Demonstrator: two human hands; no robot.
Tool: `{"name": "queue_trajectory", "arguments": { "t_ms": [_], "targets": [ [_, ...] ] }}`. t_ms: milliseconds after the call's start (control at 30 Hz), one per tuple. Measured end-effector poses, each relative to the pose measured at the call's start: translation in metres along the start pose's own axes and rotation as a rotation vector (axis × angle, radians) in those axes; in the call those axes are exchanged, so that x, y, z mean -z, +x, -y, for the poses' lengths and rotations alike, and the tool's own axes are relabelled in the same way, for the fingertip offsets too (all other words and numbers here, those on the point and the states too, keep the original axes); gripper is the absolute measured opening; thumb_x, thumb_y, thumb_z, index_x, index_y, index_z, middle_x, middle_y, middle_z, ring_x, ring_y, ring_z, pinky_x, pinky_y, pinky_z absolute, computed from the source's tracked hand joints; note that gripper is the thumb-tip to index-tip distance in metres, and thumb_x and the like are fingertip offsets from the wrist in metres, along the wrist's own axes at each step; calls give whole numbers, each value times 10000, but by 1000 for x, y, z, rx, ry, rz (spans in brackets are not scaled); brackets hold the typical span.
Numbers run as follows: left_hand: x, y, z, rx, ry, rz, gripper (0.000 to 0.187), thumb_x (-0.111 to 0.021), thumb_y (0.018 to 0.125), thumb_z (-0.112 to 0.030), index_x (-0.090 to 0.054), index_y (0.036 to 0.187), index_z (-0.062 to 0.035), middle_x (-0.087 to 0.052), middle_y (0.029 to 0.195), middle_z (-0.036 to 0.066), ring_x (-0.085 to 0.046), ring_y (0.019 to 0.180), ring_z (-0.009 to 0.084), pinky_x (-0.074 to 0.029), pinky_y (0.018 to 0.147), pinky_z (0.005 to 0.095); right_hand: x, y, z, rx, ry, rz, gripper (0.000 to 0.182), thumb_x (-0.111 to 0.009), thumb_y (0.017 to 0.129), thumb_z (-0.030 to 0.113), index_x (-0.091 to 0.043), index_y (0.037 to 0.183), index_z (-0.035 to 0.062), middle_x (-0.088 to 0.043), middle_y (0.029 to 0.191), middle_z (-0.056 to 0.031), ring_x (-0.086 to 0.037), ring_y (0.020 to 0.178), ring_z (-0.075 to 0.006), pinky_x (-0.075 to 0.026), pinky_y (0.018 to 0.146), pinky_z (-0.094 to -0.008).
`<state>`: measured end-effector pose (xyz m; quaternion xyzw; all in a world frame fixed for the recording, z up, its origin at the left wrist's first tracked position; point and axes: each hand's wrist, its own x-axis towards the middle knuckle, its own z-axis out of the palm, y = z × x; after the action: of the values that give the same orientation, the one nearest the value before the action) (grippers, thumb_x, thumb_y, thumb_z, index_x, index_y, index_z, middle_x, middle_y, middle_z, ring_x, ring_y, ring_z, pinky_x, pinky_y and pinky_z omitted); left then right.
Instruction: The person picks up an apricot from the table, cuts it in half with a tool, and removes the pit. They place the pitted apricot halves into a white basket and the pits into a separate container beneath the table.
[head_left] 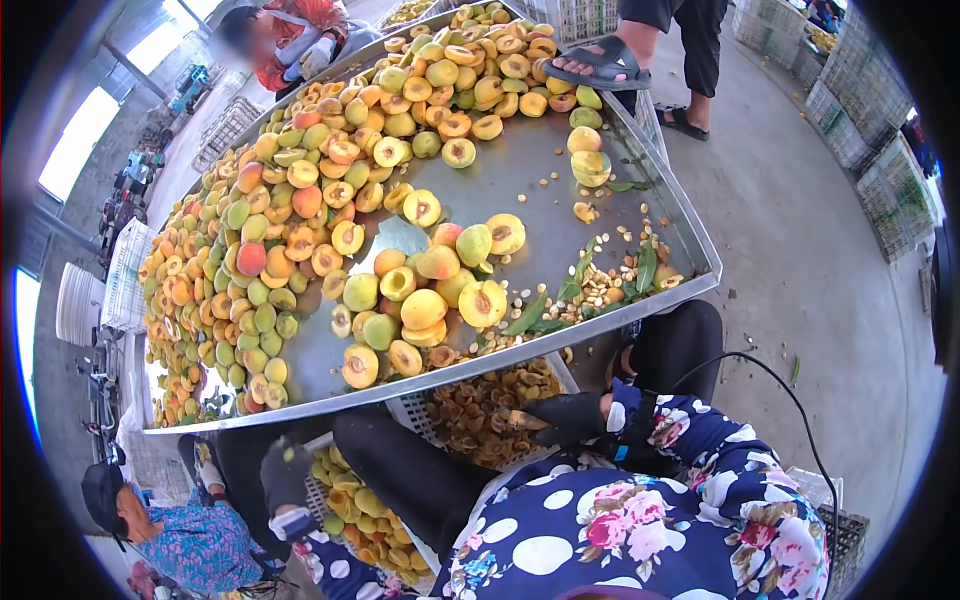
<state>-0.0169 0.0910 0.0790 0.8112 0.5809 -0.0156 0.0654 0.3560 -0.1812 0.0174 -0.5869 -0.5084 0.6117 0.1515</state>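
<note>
My right hand, in a dark glove, reaches over a white crate of brownish fruit pieces. Its fingers are closed around something pale and orange-brown that I cannot make out. My left hand, also dark-gloved, is smeared by motion above a second crate of yellow-green fruit halves. A greenish blur is at its fingers. Ahead stands a metal table with a big heap of halved and whole fruit, a smaller cluster nearer me, and loose pits with leaves.
One person sits at the lower left, another bends at the far upper left. Sandalled feet are at the table's far right corner. Stacked crates line the right. A black cable curves beside my right arm.
</note>
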Motion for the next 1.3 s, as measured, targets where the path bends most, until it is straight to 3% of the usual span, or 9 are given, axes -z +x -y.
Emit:
{"name": "queue_trajectory", "arguments": {
  "t_ms": [100, 233, 367, 433, 533, 733, 1000, 1167, 1300],
  "targets": [
    [-30, -17, 42, -302, 101, -380, 270, -573, 795, -126, -591, 1023, 17, -603, 896, 57, -570, 727, 153, -468, 652, 276, -9, 4, -3, -3, -4, 13, 477, -554, 805, 282, -431, 1170, 0, -558, 1030, -246, -547, 971, -371, -429, 800, -409],
    [24, -20, -124, -43, -1140, 113, 382, -580, 774, -92, -544, 1138, 19, -577, 895, 29, -513, 767, 111, -435, 704, 241, -32, 4, -11, 99, -10, -154, 446, -552, 799, 265, -452, 1140, -5, -569, 990, -234, -557, 914, -379, -432, 766, -407],
    [-1, 20, -237, -539, -886, 268, 420, -557, 808, -127, -484, 1187, 41, -569, 980, 36, -496, 859, 62, -414, 734, 195, -38, -6, -12, 55, -16, -116, 489, -555, 800, 272, -432, 1177, -14, -566, 1019, -226, -558, 918, -379, -433, 789, -398],
    [-39, 46, -275, -1011, -379, -59, 439, -576, 812, -234, -498, 1126, 62, -608, 936, 183, -592, 875, 256, -453, 772, 308, -48, -13, -27, -16, 252, -219, 496, -553, 823, 300, -415, 1185, -11, -573, 1011, -201, -583, 873, -312, -453, 755, -376],
    [-64, 37, -338, -554, -168, 144, 452, -571, 777, -313, -506, 1055, 37, -595, 922, 225, -565, 896, 368, -455, 770, 416, -47, -32, -27, -52, 481, -247, 478, -553, 846, 312, -409, 1190, 12, -576, 926, -129, -572, 791, -193, -469, 680, -325],
    [-94, 38, -346, -772, -390, -14, 398, -663, 705, -171, -514, 1021, 20, -604, 877, 207, -599, 818, 325, -479, 701, 397, -54, -44, -27, -26, 804, -318, 421, -561, 854, 225, -403, 1199, 45, -517, 803, -23, -508, 647, -86, -442, 545, -229],
    [-29, -8, -264, 42, -2247, 1239, 485, -518, 767, -196, -458, 1186, 42, -575, 1040, 130, -578, 924, 266, -485, 821, 394, -41, -67, -3, 39, 883, -418, 427, -550, 851, 180, -372, 1209, 33, -528, 802, -42, -517, 551, -93, -444, 487, -238],
    [-45, -50, -233, -172, -2268, 911, 538, -374, 888, -353, -366, 1269, 27, -469, 1232, 183, -476, 1111, 302, -356, 979, 436, -38, -62, 16, 159, 559, -385, 402, -564, 856, 253, -411, 1149, 23, -542, 746, -71, -555, 560, -122, -459, 490, -271],
    [-46, -74, -234, 26, -2393, 773, 379, -424, 887, -137, -393, 1229, 25, -514, 1177, 167, -536, 1042, 258, -423, 923, 405, -37, -56, 42, 296, 180, -460, 344, -562, 854, 233, -446, 1089, 10, -547, 700, -144, -574, 565, -211, -438, 514, -352]
  ]
}}
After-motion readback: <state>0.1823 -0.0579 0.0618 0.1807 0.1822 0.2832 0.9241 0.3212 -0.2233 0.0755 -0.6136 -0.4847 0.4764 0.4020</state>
